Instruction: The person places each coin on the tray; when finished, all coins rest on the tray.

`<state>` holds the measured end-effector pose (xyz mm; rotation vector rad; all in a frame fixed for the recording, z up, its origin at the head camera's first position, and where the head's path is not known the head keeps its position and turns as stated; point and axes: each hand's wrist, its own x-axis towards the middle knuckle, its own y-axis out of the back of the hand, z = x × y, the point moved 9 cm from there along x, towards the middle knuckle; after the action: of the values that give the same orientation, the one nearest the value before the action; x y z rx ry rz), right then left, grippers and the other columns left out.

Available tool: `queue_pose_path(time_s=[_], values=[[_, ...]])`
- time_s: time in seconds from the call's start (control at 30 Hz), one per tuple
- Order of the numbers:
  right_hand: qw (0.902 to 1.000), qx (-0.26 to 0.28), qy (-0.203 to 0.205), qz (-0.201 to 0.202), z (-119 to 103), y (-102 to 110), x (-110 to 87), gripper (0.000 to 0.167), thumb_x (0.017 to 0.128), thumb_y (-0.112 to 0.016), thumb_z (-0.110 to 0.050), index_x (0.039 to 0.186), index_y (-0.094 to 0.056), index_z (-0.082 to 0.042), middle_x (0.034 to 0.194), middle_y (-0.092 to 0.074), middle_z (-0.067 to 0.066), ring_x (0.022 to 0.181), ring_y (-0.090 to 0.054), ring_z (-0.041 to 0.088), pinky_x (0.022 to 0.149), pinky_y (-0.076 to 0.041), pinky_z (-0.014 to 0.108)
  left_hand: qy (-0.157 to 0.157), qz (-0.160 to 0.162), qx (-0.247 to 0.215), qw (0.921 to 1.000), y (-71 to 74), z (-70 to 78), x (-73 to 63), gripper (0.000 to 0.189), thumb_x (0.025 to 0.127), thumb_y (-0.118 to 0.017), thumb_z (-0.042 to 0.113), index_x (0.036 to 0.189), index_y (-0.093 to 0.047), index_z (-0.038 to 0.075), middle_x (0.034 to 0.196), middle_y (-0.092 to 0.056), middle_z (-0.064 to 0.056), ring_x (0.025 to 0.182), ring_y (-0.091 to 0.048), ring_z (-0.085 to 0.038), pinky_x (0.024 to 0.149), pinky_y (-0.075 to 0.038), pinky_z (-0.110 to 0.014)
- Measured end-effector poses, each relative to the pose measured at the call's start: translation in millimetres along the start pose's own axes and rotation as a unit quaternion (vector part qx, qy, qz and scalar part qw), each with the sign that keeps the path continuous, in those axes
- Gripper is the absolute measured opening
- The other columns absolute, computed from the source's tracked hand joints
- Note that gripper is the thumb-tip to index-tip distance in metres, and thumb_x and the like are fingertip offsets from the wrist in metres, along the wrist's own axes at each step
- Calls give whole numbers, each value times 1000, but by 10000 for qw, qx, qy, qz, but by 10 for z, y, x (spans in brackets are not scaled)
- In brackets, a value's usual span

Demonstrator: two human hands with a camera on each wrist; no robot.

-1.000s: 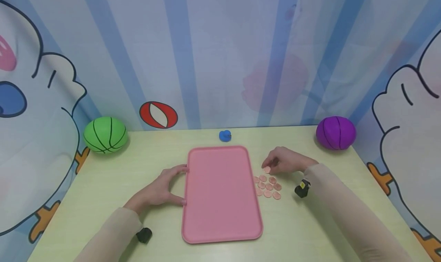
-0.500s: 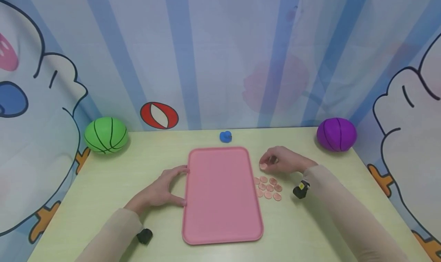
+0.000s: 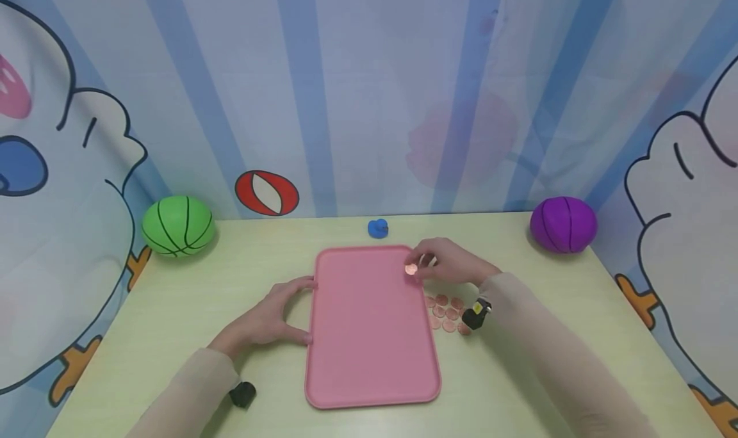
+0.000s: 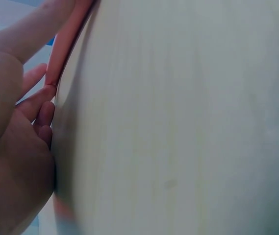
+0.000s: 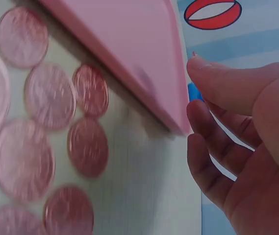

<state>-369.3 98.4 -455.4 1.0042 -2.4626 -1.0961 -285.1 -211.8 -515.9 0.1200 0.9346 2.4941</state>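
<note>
A pink rectangular tray (image 3: 369,335) lies in the middle of the pale table. At its left edge, the left hand (image 3: 268,316) rests its thumb and fingertips against the rim, thumb and fingers spread apart. Above the tray's far right corner, the right hand (image 3: 450,262) pinches a copper coin (image 3: 411,269) between thumb and fingertips. Several more copper coins (image 3: 451,313) lie flat in a cluster just right of the tray. The right wrist view shows these coins (image 5: 51,95) close up, with only a sliver of the pinched coin at the thumb tip.
A green ball (image 3: 178,227) stands at the table's back left and a purple ball (image 3: 563,225) at the back right. Beyond the tray sits a small blue toy (image 3: 378,228). A printed cloth backdrop (image 3: 369,105) rises behind the table.
The right hand has lifted the coin from beside the cluster and moved left with it, over the tray's far right corner. The left hand stays at the rim.
</note>
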Motion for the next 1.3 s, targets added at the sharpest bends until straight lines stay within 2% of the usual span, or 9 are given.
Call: queue_pose_path(time_s=[0.13, 0.3, 0.6, 0.83, 1.1, 1.3], values=[[9997, 103, 199, 13, -118, -79, 129, 27, 98, -76, -17, 122, -75, -7, 114, -73, 2, 103, -70, 18, 95, -59, 41, 32, 14, -20, 10000, 4, -4, -4, 106, 69, -98, 42, 158, -43, 26, 169, -34, -1, 156, -23, -37, 124, -18, -71], [9996, 125, 247, 1, -254, -190, 294, 27, 97, -77, -17, 121, -76, -7, 112, -73, 2, 101, -70, 16, 92, -60, 36, -67, 44, -44, 10000, 6, 14, -5, 104, 70, -98, 41, 158, -44, 24, 169, -35, -3, 155, -23, -38, 123, -18, -72], [9992, -55, 394, -4, -482, -416, 547, 25, 95, -79, -14, 118, -78, -4, 108, -75, 5, 95, -72, 15, 91, -60, 34, -103, 96, -90, 9999, 6, 7, -4, 102, 71, -98, 38, 157, -45, 25, 169, -35, -3, 153, -25, -39, 121, -19, -74], [9990, -413, 2, 147, -425, -591, 686, 20, 93, -82, -20, 112, -79, -16, 100, -74, -5, 91, -67, 9, 89, -56, 30, -94, 99, -63, 9999, 4, -3, 3, 103, 70, -98, 40, 157, -45, 25, 168, -35, -3, 154, -25, -39, 122, -19, -73], [9980, -593, -124, 196, -480, -747, 755, 17, 95, -80, -19, 111, -78, -13, 98, -73, -4, 91, -64, 12, 88, -57, 30, 121, 47, -96, 9999, 0, -6, -11, 107, 68, -99, 43, 159, -44, 28, 169, -35, 1, 156, -23, -36, 124, -16, -72], [9977, -656, -95, 174, -530, -820, 813, 16, 97, -78, -18, 112, -78, -12, 101, -74, -3, 94, -66, 12, 90, -57, 31, 95, 53, -122, 9999, 3, 11, -3, 107, 69, -99, 44, 159, -43, 28, 169, -34, 1, 157, -21, -36, 124, -16, -72]])
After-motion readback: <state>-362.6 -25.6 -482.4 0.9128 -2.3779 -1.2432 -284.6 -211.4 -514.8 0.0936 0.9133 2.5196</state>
